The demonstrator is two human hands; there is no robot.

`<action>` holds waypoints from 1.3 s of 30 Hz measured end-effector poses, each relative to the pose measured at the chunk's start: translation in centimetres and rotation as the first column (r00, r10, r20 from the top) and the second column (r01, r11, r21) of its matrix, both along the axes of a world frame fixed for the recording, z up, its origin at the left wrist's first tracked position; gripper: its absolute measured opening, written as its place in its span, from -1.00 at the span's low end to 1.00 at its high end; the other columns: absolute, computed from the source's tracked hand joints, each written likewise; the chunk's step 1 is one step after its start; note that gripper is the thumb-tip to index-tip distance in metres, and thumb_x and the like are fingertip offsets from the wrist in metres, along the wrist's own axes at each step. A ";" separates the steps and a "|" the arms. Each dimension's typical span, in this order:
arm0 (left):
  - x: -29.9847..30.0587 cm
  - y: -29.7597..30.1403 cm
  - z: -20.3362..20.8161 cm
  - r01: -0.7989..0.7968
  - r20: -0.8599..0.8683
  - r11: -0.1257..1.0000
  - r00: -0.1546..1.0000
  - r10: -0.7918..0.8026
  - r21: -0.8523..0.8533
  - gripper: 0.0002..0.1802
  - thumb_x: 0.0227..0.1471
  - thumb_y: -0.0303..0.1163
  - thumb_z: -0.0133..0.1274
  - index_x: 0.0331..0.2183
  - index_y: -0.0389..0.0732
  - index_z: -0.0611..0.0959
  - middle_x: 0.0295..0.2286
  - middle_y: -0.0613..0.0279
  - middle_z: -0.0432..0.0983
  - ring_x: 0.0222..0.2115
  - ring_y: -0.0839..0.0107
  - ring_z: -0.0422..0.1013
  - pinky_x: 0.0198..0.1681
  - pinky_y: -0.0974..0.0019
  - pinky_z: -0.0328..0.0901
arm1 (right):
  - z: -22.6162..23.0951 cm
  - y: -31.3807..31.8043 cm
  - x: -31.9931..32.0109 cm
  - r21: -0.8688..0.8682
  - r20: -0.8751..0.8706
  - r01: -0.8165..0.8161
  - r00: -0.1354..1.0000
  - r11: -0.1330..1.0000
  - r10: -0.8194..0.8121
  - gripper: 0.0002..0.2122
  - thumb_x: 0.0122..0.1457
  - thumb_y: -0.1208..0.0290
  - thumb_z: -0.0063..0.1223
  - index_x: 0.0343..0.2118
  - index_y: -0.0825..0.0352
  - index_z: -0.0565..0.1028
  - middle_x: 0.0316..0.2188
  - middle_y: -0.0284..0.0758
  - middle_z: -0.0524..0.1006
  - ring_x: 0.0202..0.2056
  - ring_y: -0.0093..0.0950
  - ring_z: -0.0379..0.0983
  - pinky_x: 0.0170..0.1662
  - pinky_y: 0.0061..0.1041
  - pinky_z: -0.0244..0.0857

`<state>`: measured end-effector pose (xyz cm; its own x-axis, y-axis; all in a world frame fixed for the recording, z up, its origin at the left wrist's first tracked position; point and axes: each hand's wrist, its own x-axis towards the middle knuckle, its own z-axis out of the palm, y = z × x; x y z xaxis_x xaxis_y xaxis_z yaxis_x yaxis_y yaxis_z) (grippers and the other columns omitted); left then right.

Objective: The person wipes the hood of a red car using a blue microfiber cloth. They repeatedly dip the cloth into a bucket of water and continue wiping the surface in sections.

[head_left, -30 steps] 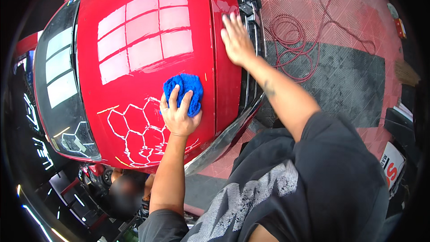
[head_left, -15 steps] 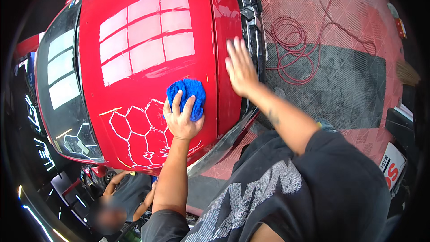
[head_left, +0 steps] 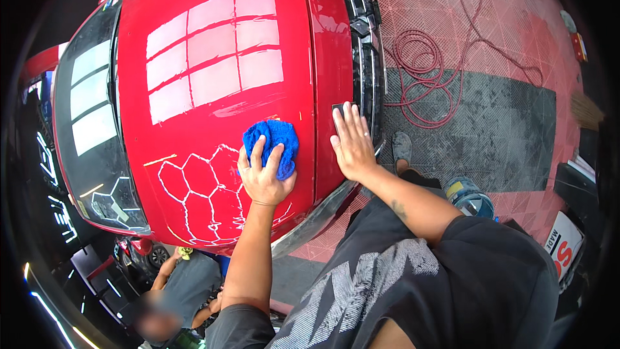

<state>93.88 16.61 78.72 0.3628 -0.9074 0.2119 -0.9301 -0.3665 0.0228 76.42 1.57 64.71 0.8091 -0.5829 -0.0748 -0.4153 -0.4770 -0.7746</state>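
Note:
My left hand point(head_left: 265, 181) presses a bunched blue microfiber cloth point(head_left: 281, 136) against the red car hood point(head_left: 213, 126), fingers curled over it. To the right, past the panel seam, my right hand point(head_left: 353, 148) lies on the hood's front strip just beside the dark grille point(head_left: 367, 58). Its fingers are stretched over a small dark flat pad point(head_left: 336, 108); only the pad's edge shows, so its exact kind is unclear. Light scuff marks show on the paint ahead of the cloth. Window and hexagon lamp reflections cover the hood.
A dark red hose point(head_left: 420, 84) lies coiled on the red and grey tile floor point(head_left: 510, 123). Beside my body stands a blue bucket point(head_left: 470, 197). Another person point(head_left: 187, 278) works at the lower left, holding something yellow. A broom head point(head_left: 586, 107) is at the far right.
My right hand has moved back toward me along the front strip, and the dark pad's edge now shows. My left hand and cloth have barely shifted. A foot and the bucket have come into view.

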 end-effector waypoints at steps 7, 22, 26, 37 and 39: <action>0.4 -0.8 -0.5 0.019 -0.022 1.000 1.000 -0.018 0.018 -0.31 -0.39 -0.22 0.44 -0.05 0.06 0.76 0.16 0.01 0.48 0.17 -0.22 0.35 0.26 -0.26 0.28 | -0.7 -13.3 10.0 -0.109 0.118 0.244 0.966 0.964 -0.231 -0.40 0.57 0.10 -0.28 0.56 0.24 0.07 0.59 -0.04 -0.05 0.59 -0.08 -0.18 0.57 0.06 -0.23; 0.1 -0.1 0.0 0.004 -0.025 1.000 1.000 -0.004 -0.012 -0.32 -0.40 -0.22 0.45 -0.06 0.07 0.77 0.15 0.05 0.48 0.14 -0.27 0.35 0.22 -0.30 0.31 | 1.8 -3.6 6.4 -0.036 0.051 0.126 0.991 0.991 -0.125 -0.35 0.56 0.15 -0.24 0.59 0.24 -0.05 0.62 -0.03 -0.20 0.61 -0.02 -0.32 0.54 0.25 -0.39; 0.2 0.0 0.4 0.017 -0.028 1.000 0.999 -0.017 -0.007 -0.31 -0.39 -0.23 0.43 -0.04 0.03 0.75 0.16 -0.02 0.48 0.16 -0.24 0.36 0.25 -0.27 0.27 | 2.2 -2.1 5.3 -0.066 0.012 0.096 0.995 0.993 -0.096 -0.33 0.55 0.07 -0.26 0.59 0.26 -0.05 0.61 -0.02 -0.17 0.60 -0.01 -0.28 0.53 0.28 -0.42; 0.0 -0.1 0.5 0.007 -0.028 1.000 1.000 -0.008 -0.020 -0.32 -0.38 -0.23 0.43 -0.05 0.03 0.75 0.14 -0.01 0.49 0.16 -0.24 0.36 0.24 -0.25 0.28 | 2.8 -4.0 7.2 -0.090 0.007 0.128 0.992 0.988 -0.128 -0.37 0.56 0.05 -0.31 0.58 0.21 0.02 0.60 -0.02 -0.08 0.59 0.00 -0.19 0.53 0.30 -0.36; 0.1 -0.4 0.3 0.020 -0.024 1.000 1.000 -0.021 -0.018 -0.31 -0.39 -0.24 0.44 -0.05 0.02 0.75 0.14 0.00 0.49 0.15 -0.26 0.35 0.23 -0.25 0.30 | 2.4 -9.7 11.3 -0.116 0.028 0.231 0.973 0.966 -0.230 -0.38 0.57 0.02 -0.34 0.56 0.21 0.07 0.59 -0.03 -0.04 0.58 -0.02 -0.16 0.53 0.30 -0.32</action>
